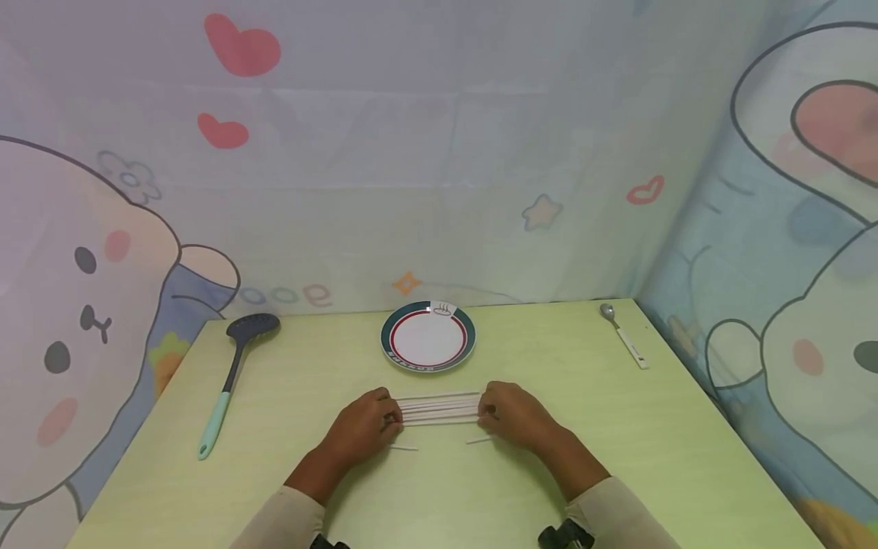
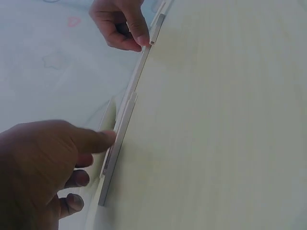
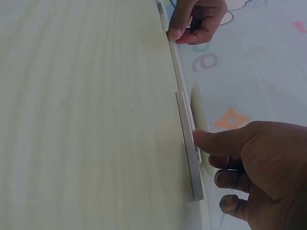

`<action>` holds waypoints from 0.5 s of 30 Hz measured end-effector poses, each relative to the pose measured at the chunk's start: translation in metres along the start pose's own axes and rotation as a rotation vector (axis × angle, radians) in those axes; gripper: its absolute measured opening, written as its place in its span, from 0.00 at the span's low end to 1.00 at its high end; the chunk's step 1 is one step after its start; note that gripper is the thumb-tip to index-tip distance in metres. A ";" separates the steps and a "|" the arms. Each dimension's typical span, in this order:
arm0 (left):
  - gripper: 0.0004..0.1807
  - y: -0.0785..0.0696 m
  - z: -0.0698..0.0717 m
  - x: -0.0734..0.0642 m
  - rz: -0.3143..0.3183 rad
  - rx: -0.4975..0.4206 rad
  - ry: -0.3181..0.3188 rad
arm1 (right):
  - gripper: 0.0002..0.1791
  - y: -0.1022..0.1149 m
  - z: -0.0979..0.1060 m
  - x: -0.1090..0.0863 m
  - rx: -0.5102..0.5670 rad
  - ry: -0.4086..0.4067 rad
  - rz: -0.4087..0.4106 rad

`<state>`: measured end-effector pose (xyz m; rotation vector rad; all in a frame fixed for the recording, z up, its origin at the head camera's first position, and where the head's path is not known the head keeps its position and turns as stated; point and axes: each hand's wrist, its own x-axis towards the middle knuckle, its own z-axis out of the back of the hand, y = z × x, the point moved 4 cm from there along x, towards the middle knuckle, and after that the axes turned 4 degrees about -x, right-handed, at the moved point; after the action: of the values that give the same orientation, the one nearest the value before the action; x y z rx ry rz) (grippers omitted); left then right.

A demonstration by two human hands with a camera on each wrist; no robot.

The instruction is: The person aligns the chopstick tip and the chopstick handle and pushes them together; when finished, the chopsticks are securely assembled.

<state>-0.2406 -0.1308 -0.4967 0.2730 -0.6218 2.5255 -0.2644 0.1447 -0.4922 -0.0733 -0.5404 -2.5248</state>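
Several thin white sticks [image 1: 439, 409] lie side by side, running left to right on the table. My left hand [image 1: 363, 427] grips their left ends, its thumb on the near side. At the right ends, my right hand [image 1: 517, 415] holds them in the same way, fingers curled. Closer to me, one loose white stick [image 1: 405, 448] pokes out beside the left hand and another loose stick [image 1: 479, 440] beside the right; the hands cover their outer parts in the head view. Both wrist views show the thumbs low along the sticks; the exact finger contact is partly hidden.
Behind the sticks stands a white plate [image 1: 428, 341] with a dark green rim. A slotted turner [image 1: 235, 374] with a mint handle lies at the left, and a small spoon [image 1: 623, 335] with a white handle at the back right. Printed cloth [image 1: 439, 252] hangs behind the table [image 1: 439, 503].
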 end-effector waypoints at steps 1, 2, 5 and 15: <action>0.08 0.000 0.001 -0.001 -0.008 -0.013 -0.002 | 0.05 0.000 0.001 0.000 0.013 -0.004 0.009; 0.07 0.000 0.002 -0.002 -0.014 -0.032 0.001 | 0.05 0.000 0.002 0.000 0.037 -0.006 0.021; 0.07 0.002 0.004 -0.005 -0.048 -0.088 0.026 | 0.05 0.000 0.004 -0.002 0.138 0.007 0.066; 0.09 0.008 0.002 -0.011 -0.076 -0.153 0.125 | 0.07 0.000 -0.004 -0.006 0.272 0.136 0.175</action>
<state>-0.2355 -0.1423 -0.5008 0.0819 -0.7362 2.3860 -0.2596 0.1464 -0.4968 0.1451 -0.7805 -2.2466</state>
